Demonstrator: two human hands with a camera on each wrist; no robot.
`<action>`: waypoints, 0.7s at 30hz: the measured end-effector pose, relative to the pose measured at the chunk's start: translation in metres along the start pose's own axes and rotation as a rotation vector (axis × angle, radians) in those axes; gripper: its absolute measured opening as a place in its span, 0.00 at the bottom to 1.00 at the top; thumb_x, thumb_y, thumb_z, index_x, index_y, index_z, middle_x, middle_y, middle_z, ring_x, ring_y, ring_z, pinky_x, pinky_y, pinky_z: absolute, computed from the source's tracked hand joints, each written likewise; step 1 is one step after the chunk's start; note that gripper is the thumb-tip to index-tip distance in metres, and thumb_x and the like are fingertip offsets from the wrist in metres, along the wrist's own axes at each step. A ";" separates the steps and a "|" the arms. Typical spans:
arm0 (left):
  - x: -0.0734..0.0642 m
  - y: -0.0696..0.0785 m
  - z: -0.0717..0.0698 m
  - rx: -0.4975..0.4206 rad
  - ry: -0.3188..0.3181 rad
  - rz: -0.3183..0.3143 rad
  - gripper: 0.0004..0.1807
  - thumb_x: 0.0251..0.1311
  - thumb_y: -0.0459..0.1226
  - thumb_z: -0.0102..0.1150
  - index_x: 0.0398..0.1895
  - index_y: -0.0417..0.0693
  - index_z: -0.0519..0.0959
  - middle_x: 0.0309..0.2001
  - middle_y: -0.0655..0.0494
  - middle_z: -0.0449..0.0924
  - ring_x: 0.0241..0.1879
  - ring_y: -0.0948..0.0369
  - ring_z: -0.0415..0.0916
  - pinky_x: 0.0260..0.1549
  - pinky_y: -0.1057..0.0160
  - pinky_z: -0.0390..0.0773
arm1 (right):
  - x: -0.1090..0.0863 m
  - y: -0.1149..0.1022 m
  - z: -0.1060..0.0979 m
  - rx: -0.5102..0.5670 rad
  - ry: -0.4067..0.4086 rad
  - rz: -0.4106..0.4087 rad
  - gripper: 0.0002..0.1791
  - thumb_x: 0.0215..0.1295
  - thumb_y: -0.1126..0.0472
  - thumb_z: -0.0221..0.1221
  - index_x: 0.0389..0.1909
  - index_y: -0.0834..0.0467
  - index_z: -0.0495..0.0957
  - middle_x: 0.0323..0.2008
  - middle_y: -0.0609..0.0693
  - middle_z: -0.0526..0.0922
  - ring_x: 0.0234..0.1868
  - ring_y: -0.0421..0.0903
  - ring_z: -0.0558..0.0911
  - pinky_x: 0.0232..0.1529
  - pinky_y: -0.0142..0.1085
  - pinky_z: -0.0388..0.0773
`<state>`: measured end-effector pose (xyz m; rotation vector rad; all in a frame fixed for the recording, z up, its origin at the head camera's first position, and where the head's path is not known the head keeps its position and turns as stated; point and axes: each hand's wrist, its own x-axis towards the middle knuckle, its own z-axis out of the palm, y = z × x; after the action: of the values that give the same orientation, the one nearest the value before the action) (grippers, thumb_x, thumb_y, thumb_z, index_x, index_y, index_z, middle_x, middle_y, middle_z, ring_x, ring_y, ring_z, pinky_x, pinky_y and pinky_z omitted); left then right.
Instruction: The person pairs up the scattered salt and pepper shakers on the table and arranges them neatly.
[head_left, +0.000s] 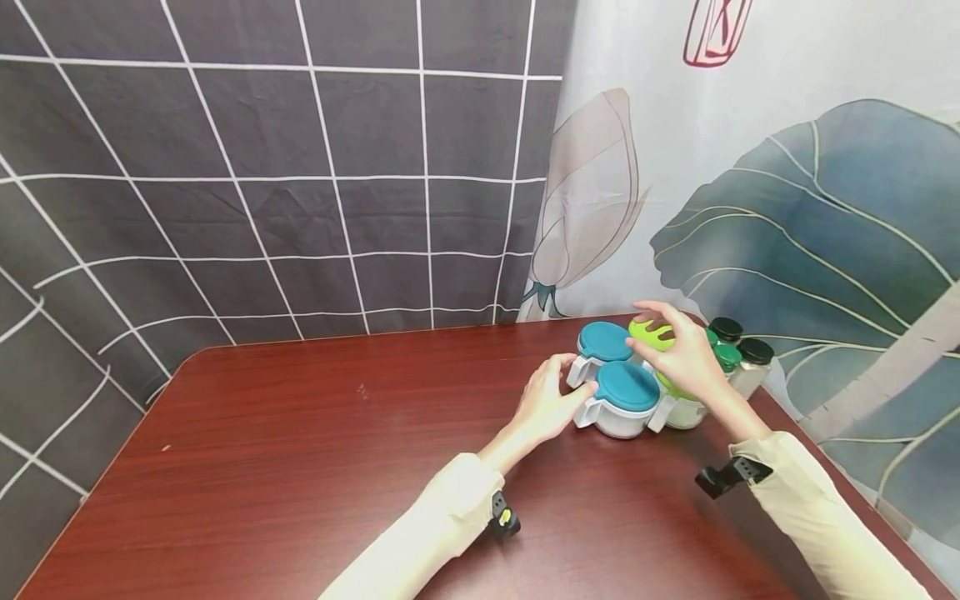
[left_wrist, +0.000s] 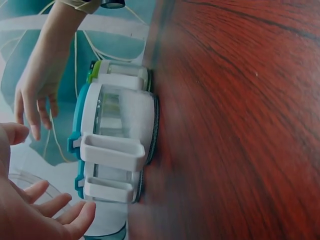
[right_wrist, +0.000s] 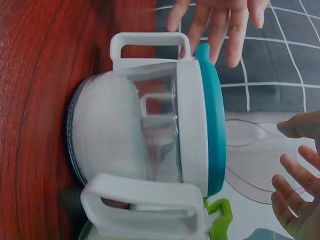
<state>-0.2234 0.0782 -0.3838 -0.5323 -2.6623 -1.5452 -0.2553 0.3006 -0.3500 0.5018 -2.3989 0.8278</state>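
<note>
Two clear seasoning jars with blue lids, a front one [head_left: 628, 386] and a back one [head_left: 604, 342], stand together on the table. White powder fills part of the front jar's body [right_wrist: 107, 127]. Beside its white handle [left_wrist: 112, 151], my left hand [head_left: 546, 404] is held with fingers spread, gripping nothing. My right hand [head_left: 684, 354] hovers over the jars with green lids [head_left: 647, 333], its fingers apart and loosely bent. It partly covers the front green-lidded jar [head_left: 684, 414]. In the right wrist view, the right hand [right_wrist: 300, 185] is clear of the lids.
Behind the green-lidded jars stand bottles with black caps [head_left: 756, 351] and green caps [head_left: 727, 357]. The reddish-brown table [head_left: 300, 467] meets a dark gridded cloth [head_left: 262, 125] at the back. A leaf-patterned curtain [head_left: 825, 208] hangs along the right side.
</note>
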 end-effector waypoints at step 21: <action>0.001 -0.001 0.019 -0.114 -0.002 -0.011 0.28 0.59 0.46 0.60 0.63 0.48 0.69 0.61 0.50 0.73 0.60 0.52 0.70 0.59 0.54 0.69 | -0.003 0.020 -0.024 0.008 0.057 0.063 0.29 0.53 0.65 0.68 0.59 0.58 0.73 0.42 0.51 0.84 0.39 0.21 0.71 0.41 0.21 0.70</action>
<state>-0.2219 0.0947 -0.3942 -0.5247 -2.5942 -1.7086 -0.2540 0.3315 -0.3454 0.4022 -2.3704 0.8681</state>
